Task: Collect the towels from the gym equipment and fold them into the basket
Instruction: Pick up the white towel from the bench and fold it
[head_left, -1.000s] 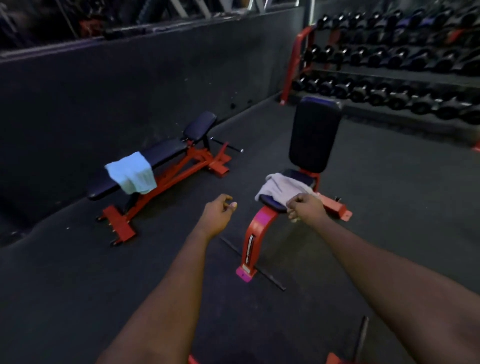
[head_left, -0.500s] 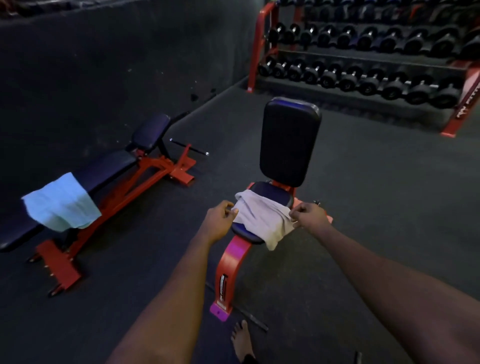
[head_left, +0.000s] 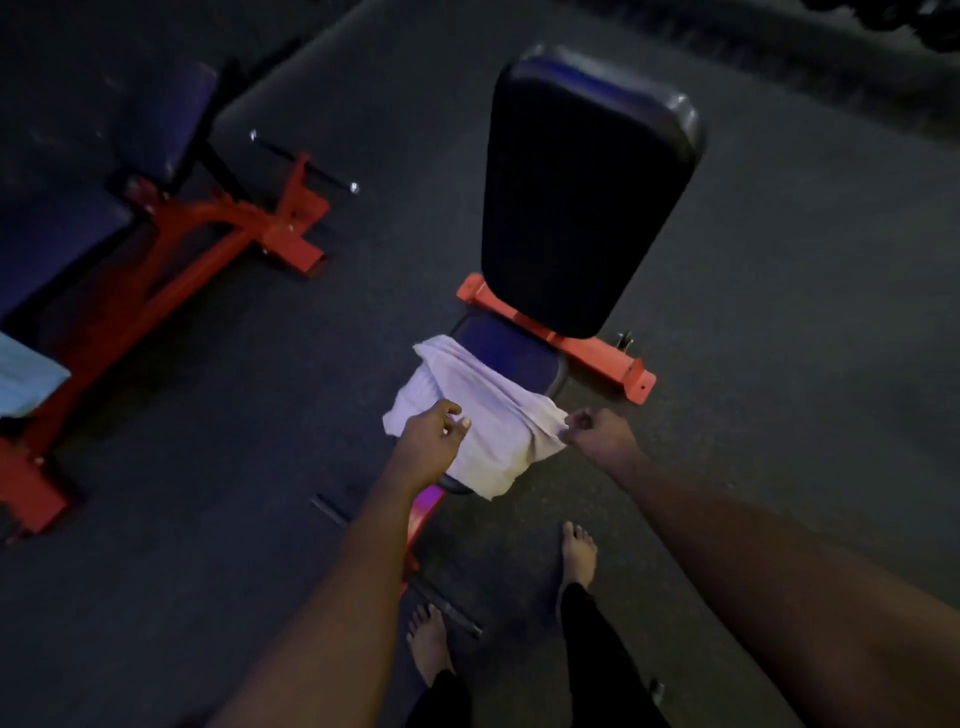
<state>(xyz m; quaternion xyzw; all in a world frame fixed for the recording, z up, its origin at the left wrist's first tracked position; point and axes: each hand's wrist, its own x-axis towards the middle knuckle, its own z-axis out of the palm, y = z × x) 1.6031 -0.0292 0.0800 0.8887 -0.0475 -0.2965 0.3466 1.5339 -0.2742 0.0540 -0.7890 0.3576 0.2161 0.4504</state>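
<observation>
A pale lilac-white towel (head_left: 488, 415) lies draped over the front of the dark seat of an upright bench (head_left: 587, 187) with a red frame. My left hand (head_left: 431, 441) rests on the towel's left side, fingers curled near its edge. At the towel's right corner, my right hand (head_left: 597, 434) is pinched shut on the cloth. A light blue towel (head_left: 26, 382) hangs on a flat bench at the left edge, only partly in frame. No basket is in view.
The flat bench (head_left: 171, 249) with red frame and dark pads stretches along the left. A thin dark bar (head_left: 447, 613) lies on the grey rubber floor by my bare feet (head_left: 579, 553). A dumbbell rack edge shows at the top right corner.
I have stepped closer and the view has tilted down. My right hand has gone from beside the towel to gripping its right corner; my left hand now lies on its left side.
</observation>
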